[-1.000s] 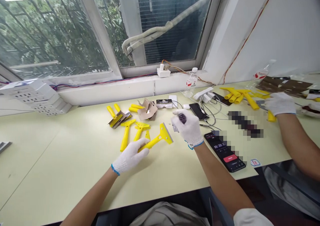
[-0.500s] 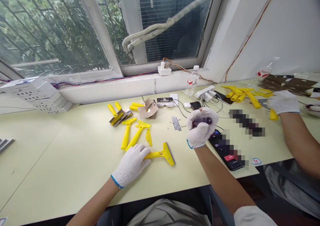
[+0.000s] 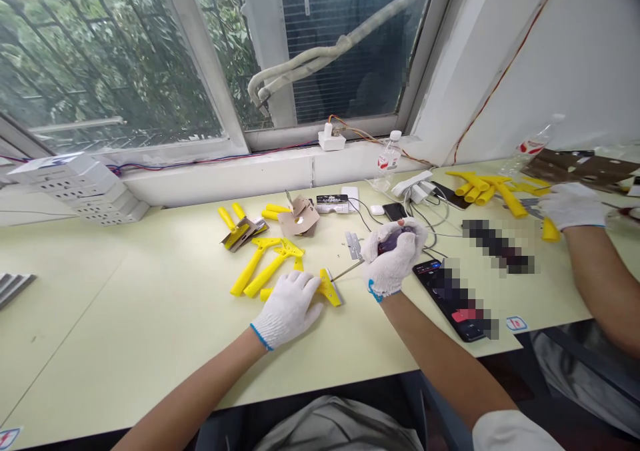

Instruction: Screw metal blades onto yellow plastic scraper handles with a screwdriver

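Scraper (image 3: 331, 287), yellow, lies flat on the table (image 3: 125, 318), left of the phone (image 3: 453, 296) and well apart from it. Its head points toward the phone; its handle runs away from it under the glove.

Left hand (image 3: 287, 308), white glove: fingers together, laid over the scraper's handle and curled down on it, pinning it to the table. The handle's end shows on the side of the hand away from the phone.

Right hand (image 3: 393, 258), white glove: just left of the phone's far end, fingers clamped round the dark handle of a screwdriver (image 3: 391, 242). The shaft slants down and away from the phone. Its tip meets the scraper's head; the exact contact spot is too small to tell.

Metal strip (image 3: 353, 245) lies bare on the table, beyond the scraper as seen from the phone's near end. Loose scrapers (image 3: 265, 268) lie further left of the phone than the held one, with cardboard (image 3: 299, 219) behind them.

A co-worker's gloved hand (image 3: 573, 206) rests on the table, right of the phone and further back.
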Demonstrator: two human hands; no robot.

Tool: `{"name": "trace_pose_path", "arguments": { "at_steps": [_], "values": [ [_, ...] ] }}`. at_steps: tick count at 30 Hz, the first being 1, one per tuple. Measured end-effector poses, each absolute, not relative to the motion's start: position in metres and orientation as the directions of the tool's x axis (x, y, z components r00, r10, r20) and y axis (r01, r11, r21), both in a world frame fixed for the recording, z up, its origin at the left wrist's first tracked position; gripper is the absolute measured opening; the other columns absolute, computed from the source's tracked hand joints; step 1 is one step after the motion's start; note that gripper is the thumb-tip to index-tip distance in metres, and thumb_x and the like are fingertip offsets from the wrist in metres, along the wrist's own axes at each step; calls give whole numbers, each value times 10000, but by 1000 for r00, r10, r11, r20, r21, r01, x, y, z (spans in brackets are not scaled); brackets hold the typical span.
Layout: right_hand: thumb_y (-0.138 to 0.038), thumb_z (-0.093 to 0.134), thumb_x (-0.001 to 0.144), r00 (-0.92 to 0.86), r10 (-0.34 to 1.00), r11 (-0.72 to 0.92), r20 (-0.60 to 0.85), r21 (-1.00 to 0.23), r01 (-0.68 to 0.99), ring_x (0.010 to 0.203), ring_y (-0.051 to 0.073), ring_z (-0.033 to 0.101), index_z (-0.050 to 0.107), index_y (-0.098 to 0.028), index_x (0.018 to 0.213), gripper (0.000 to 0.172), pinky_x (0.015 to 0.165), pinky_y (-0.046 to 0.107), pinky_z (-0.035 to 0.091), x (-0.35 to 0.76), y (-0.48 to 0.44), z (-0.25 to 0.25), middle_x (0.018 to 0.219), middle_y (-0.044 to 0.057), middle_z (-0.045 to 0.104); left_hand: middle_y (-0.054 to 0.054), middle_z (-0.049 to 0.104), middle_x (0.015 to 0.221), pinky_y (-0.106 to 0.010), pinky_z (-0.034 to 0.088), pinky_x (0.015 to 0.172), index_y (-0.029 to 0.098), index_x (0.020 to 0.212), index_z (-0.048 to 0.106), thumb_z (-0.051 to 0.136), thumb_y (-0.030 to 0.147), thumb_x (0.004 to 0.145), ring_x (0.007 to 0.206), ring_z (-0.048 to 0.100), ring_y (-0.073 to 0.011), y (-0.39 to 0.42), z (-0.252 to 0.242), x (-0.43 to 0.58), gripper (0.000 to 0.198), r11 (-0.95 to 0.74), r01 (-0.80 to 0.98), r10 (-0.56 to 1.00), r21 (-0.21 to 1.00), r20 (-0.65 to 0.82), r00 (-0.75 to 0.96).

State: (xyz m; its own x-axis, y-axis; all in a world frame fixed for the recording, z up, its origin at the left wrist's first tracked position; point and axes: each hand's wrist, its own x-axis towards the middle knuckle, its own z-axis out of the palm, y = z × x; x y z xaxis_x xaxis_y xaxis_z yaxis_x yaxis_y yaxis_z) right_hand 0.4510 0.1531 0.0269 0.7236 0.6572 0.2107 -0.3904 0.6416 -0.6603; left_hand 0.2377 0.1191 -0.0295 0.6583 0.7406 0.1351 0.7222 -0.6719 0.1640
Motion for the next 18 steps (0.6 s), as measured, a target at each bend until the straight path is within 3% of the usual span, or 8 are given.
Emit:
{"name": "trace_pose_path", "arguments": {
  "at_steps": [4, 12, 18],
  "values": [
    [-432, 538, 940, 755, 613, 680, 234, -643, -353, 371, 60, 345, 444, -274, 1133, 266, 317, 169, 268, 450, 154, 25, 701, -78, 496, -119, 716, 1174, -487, 523, 918, 196, 1334, 631, 671, 425, 1018, 1058, 656, -335, 121, -34, 261, 393, -655, 736, 753, 172, 72, 654],
    [-480, 559, 989, 712, 655, 660, 253, -651, -376, 383, 69, 368, 476, -262, 1111, 264, 333, 192, 313, 449, 152, 23, 692, -72, 501, -113, 721, 1178, -476, 529, 913, 201, 1360, 626, 730, 441, 1008, 1070, 665, -331, 125, -38, 265, 438, -661, 724, 746, 197, 61, 664],
    [-539, 552, 992, 733, 629, 669, 259, -661, -340, 403, 58, 377, 453, -258, 1131, 329, 320, 170, 278, 450, 155, 20, 712, -66, 498, -115, 718, 1185, -484, 536, 909, 191, 1374, 624, 708, 468, 1027, 1062, 659, -331, 125, -39, 264, 452, -677, 715, 732, 176, 59, 678]
  ]
}}
